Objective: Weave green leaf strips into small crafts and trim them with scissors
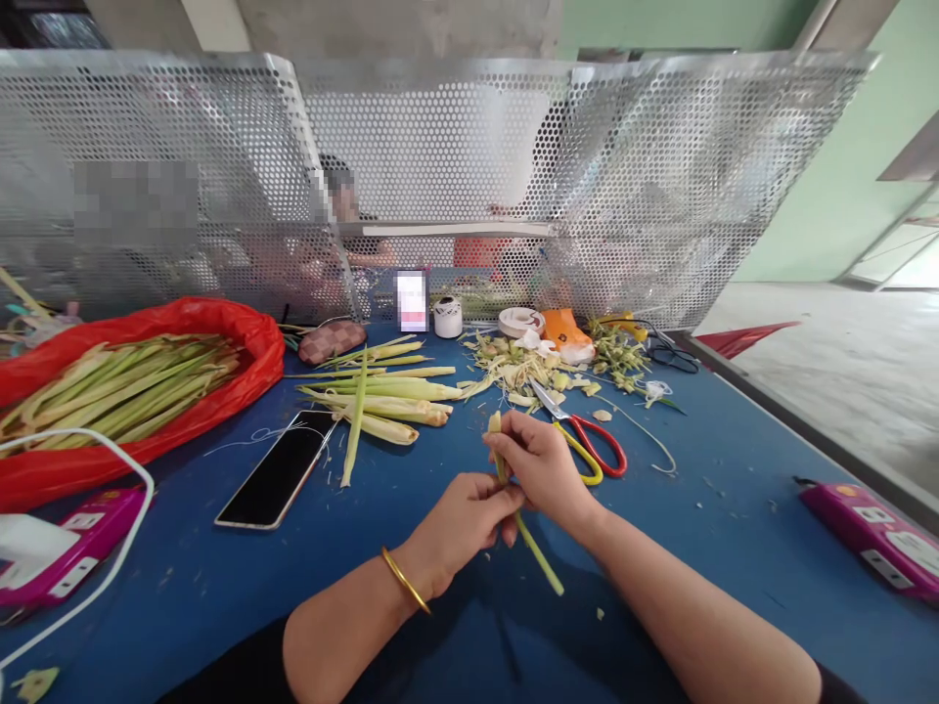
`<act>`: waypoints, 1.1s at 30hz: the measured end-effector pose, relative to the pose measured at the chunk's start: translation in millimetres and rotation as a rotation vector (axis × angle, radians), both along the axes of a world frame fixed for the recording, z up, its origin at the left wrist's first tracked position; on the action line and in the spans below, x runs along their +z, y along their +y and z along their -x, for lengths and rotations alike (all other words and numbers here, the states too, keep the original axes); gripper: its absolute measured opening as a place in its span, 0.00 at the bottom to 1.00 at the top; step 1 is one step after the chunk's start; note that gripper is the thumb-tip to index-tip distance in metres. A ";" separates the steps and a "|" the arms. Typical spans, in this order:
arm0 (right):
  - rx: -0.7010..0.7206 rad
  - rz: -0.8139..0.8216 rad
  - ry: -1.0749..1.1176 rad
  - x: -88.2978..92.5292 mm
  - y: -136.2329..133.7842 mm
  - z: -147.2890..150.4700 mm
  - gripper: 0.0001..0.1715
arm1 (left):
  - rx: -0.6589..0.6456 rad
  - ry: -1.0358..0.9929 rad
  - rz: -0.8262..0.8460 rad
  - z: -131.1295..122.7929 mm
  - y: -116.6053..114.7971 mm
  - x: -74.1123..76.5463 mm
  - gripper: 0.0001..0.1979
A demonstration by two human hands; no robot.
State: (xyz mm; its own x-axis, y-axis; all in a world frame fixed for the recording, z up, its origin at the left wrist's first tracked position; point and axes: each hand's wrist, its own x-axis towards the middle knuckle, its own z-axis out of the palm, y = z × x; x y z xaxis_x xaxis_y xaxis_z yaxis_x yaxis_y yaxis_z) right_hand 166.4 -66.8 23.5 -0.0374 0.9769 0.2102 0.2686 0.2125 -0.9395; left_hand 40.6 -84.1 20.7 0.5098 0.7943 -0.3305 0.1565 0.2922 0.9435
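A thin pale green stalk (539, 557) slants between my two hands over the blue table. My left hand (462, 518), with a gold bangle at the wrist, pinches the stalk at its middle. Its upper end is in the fingers of my right hand (539, 464), just above the left one. Red and yellow handled scissors (598, 445) lie open beyond my right hand. Several flat green stalks (388, 396) rest to the left of the hands, near a dark phone (279, 469). Behind the scissors is a heap of trimmed scraps (514, 362).
A red bag (253, 337) of long leaves stands at the left. Purple power strips (872, 533) lie at both sides. A tape roll (521, 322), white spool (447, 318) and upright phone (412, 300) stand before a perforated metal screen (440, 127); a person shows behind it.
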 end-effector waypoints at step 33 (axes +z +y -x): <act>-0.076 -0.009 -0.188 2.8 14.0 -23.1 0.23 | 0.299 -0.154 -0.007 11.3 17.0 5.1 0.22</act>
State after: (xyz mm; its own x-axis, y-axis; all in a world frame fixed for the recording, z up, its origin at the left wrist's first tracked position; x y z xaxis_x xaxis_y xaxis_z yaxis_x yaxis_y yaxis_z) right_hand 189.5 -52.7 26.3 -0.0028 0.9766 0.2149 0.4544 0.1927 -0.8697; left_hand 29.3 -67.1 25.8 0.2979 0.9182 -0.2613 -0.0799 0.2967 0.9516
